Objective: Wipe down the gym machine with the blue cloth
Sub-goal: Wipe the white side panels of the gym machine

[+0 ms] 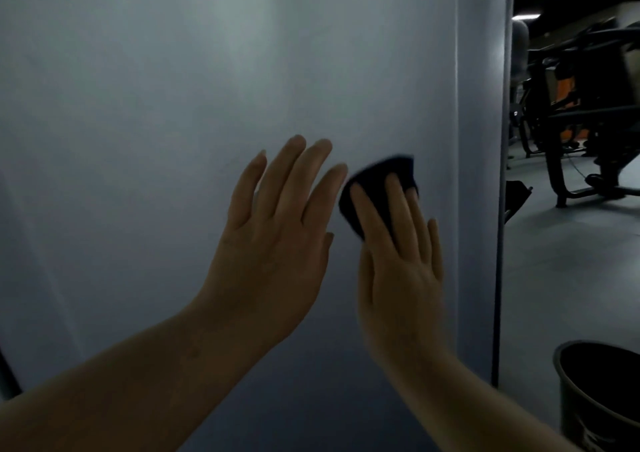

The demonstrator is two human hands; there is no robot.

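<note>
A broad pale grey panel of the gym machine fills most of the head view. My right hand lies flat on it with fingers stretched out, pressing a dark blue cloth against the panel under the fingertips. My left hand is just left of it, fingers apart, palm toward the panel, holding nothing. Whether the left palm touches the surface I cannot tell.
The panel's right edge runs top to bottom. Past it lies a dim gym floor with black and orange exercise machines at the back right. A dark bucket stands at the lower right corner.
</note>
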